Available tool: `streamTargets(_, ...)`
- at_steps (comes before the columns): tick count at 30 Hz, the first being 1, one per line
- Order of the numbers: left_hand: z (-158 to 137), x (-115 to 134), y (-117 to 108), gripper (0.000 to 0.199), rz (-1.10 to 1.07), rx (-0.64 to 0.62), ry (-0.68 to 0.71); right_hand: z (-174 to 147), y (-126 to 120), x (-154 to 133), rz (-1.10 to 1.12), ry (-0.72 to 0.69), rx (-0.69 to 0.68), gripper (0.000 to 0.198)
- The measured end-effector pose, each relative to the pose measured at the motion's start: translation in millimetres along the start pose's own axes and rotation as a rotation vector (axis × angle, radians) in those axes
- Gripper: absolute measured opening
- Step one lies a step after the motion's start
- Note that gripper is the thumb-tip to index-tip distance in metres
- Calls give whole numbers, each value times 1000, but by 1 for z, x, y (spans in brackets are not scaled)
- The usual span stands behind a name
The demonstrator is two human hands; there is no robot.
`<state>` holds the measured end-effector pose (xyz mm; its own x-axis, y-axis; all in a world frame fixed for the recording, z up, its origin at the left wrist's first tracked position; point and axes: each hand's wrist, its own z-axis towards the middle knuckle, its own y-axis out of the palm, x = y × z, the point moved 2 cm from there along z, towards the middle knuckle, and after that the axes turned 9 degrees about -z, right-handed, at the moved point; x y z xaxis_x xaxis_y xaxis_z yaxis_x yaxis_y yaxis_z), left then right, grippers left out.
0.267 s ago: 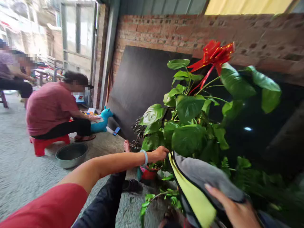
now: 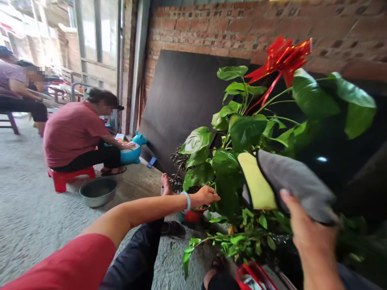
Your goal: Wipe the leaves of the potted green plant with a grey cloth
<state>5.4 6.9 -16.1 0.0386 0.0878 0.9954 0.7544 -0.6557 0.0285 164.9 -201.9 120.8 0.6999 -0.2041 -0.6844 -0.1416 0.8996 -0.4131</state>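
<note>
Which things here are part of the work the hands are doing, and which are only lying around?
In use: left hand at the potted plant; right hand holding a grey and yellow cloth.

Lying about: metal bowl, red stool, blue toy animal, phone, dark board.

Soft daylight enters left of the plant (image 2: 242, 137), its right side dim, frame edges stretched and slightly blurred.
</note>
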Motion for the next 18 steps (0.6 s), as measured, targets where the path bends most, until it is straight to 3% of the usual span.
streamTargets(2, 3, -9, -7, 14, 4, 156, 19, -13, 27, 1, -83, 58, -178, 53)
streamTargets(4, 5, -15, -15, 24, -27, 277, 44, -32, 42, 10, -179, 33, -450, 42)
streamTargets(6, 8, -18, -20, 46, -85, 297, 33, -47, 36, 17, -197, -5, -616, 34)
streamTargets(7, 9, -19, -20, 56, -109, 275, 13, -51, 26, 17, -181, 1, -631, 33)
streamTargets(8, 11, -19, -19, 63, -128, 246, -8, -50, 13, 13, -150, 19, -595, 32)
streamTargets(10, 15, -17, -10, 64, -172, 153, -36, -39, -13, -6, -75, 60, -375, 37)
streamTargets(12, 20, -13, 6, 47, -229, 40, -55, -22, -26, -32, -43, 60, -20, 44)
streamTargets(14, 26, -8, 25, 26, -308, -45, -80, -10, -15, -49, -35, 24, 227, 48)
streamTargets(16, 32, -7, 40, 16, -411, -41, -112, -10, 16, -46, -32, 19, 186, 51)
streamTargets(18, 34, -11, 45, 13, -519, 8, -135, -26, 49, -22, -34, 69, -77, 52)
